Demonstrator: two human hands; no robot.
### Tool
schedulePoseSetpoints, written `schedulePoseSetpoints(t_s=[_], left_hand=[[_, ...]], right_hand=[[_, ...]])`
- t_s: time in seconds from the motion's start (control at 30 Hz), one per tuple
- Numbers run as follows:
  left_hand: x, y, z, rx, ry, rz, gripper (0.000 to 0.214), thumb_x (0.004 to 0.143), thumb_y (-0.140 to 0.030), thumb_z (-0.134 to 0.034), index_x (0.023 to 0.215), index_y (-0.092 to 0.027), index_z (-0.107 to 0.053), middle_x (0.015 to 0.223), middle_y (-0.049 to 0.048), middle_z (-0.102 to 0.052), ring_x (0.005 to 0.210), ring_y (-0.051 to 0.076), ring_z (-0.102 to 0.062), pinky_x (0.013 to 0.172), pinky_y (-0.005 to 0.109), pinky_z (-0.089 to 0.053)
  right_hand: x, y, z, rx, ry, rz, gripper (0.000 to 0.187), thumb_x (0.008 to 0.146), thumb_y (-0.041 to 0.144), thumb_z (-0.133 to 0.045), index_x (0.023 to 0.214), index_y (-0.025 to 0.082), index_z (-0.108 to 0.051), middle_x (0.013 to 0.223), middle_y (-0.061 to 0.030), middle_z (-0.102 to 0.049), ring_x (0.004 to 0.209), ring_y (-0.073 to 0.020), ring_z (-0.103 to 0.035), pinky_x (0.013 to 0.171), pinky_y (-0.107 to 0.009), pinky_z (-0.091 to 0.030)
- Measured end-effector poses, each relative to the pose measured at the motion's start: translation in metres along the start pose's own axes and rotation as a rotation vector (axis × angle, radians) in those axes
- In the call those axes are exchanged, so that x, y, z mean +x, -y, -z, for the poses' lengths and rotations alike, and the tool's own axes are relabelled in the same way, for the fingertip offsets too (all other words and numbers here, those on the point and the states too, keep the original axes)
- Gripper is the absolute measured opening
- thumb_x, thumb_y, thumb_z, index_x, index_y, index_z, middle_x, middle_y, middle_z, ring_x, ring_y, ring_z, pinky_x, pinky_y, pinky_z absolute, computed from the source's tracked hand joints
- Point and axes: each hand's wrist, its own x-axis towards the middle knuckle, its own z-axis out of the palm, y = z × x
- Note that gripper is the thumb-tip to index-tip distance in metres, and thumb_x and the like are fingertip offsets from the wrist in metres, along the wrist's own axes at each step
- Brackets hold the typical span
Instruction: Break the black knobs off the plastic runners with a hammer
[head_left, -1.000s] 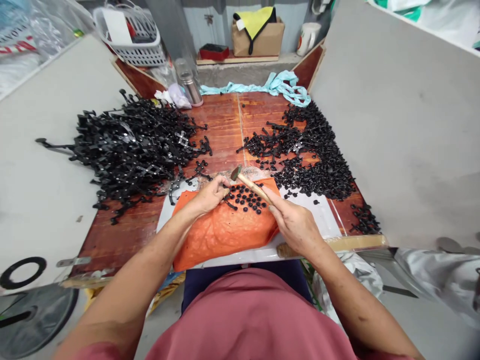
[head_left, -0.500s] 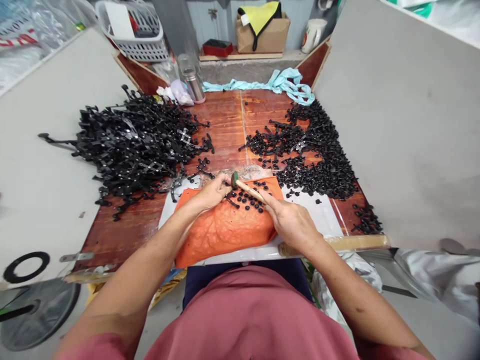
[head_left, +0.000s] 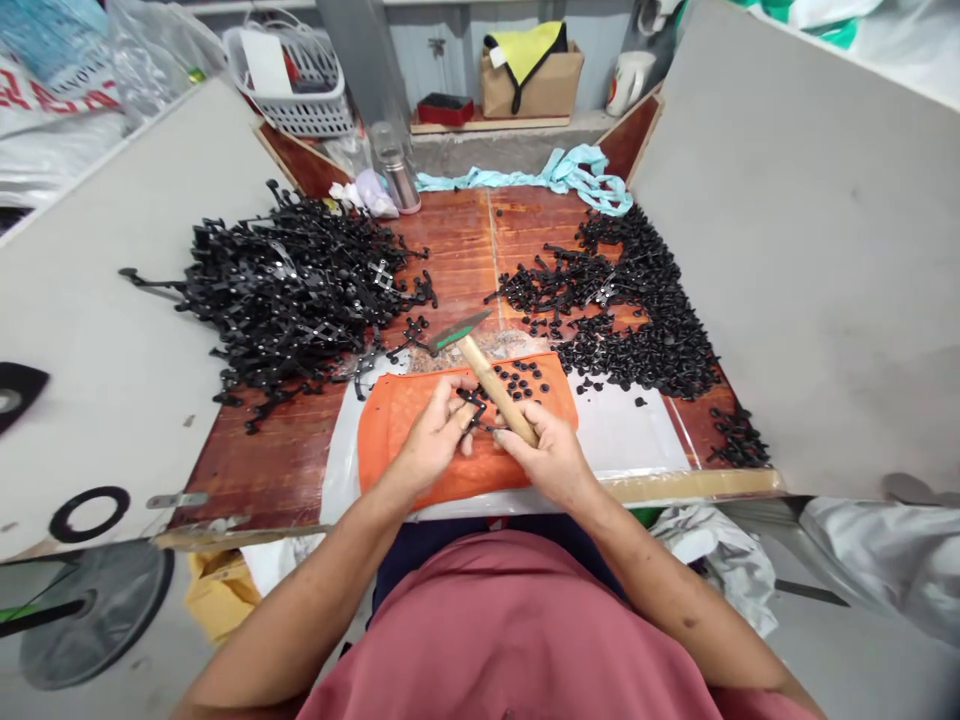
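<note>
My left hand is closed on a small black jointed linkage part above the orange cloth. In my right hand is a hammer with a pale wooden handle; its dark head with a green patch points away from me. The right fingertips also reach the near end of the black part. Beyond the hands, several small round black caps lie on the cloth.
A big heap of black jointed parts covers the left of the wooden table. At right lies a pile of small black pieces. Grey panels rise on both sides. A steel flask and blue strips are at the back.
My left hand has come nearer to me, lifting the black part off the cloth. The hammer head has swung up and away, and my right fingers have moved in to the part.
</note>
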Motion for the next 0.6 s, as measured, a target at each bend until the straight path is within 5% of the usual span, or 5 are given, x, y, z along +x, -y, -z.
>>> schedulePoseSetpoints(t_s=[0.07, 0.13, 0.23, 0.43, 0.6], left_hand=[[-0.015, 0.002, 0.002, 0.394, -0.141, -0.140, 0.028, 0.097, -0.035, -0.054, 0.122, -0.025, -0.062, 0.106, 0.0075, -0.064, 0.090, 0.021, -0.065, 0.086, 0.039, -0.054], [-0.027, 0.001, 0.006, 0.734, -0.244, -0.314, 0.028, 0.094, -0.030, -0.060, 0.121, -0.026, -0.069, 0.138, 0.0129, -0.056, 0.130, 0.033, -0.053, 0.111, 0.054, -0.041], [-0.039, -0.005, 0.013, 0.916, -0.102, -0.498, 0.027, 0.096, -0.024, -0.056, 0.117, -0.028, -0.072, 0.150, 0.0098, -0.052, 0.148, 0.035, -0.035, 0.123, 0.061, -0.021], [-0.036, -0.015, 0.011, 0.738, 0.345, -0.314, 0.037, 0.105, -0.030, -0.037, 0.092, -0.024, -0.071, 0.088, 0.0037, -0.070, 0.091, 0.021, -0.064, 0.113, 0.047, -0.036], [-0.006, -0.006, 0.022, 0.538, 0.160, -0.111, 0.038, 0.100, -0.038, -0.041, 0.078, -0.021, -0.067, 0.083, 0.0054, -0.068, 0.082, 0.021, -0.061, 0.079, 0.031, -0.047]], right_hand=[[-0.003, 0.000, -0.003, 0.099, -0.035, -0.050, 0.015, 0.083, 0.035, -0.067, 0.087, 0.020, -0.064, 0.073, 0.0025, -0.063, 0.067, -0.0151, -0.057, 0.068, -0.027, -0.046], [-0.006, 0.005, 0.000, 0.184, -0.001, -0.103, 0.016, 0.080, 0.035, -0.069, 0.085, 0.020, -0.063, 0.071, 0.0024, -0.064, 0.060, -0.0131, -0.054, 0.062, -0.026, -0.045], [-0.011, 0.013, 0.006, 0.263, 0.119, -0.161, 0.018, 0.078, 0.034, -0.070, 0.086, 0.020, -0.062, 0.068, 0.0033, -0.064, 0.047, -0.0088, -0.042, 0.048, -0.023, -0.036], [-0.015, 0.010, 0.003, 0.289, 0.180, -0.149, 0.018, 0.081, 0.034, -0.069, 0.088, 0.021, -0.059, 0.068, 0.0045, -0.062, 0.046, -0.0086, -0.043, 0.046, -0.021, -0.038], [-0.015, -0.004, 0.012, 0.119, 0.009, -0.018, 0.023, 0.089, 0.035, -0.065, 0.107, 0.021, -0.067, 0.099, -0.0025, -0.070, 0.088, -0.0186, -0.065, 0.084, -0.031, -0.052]])
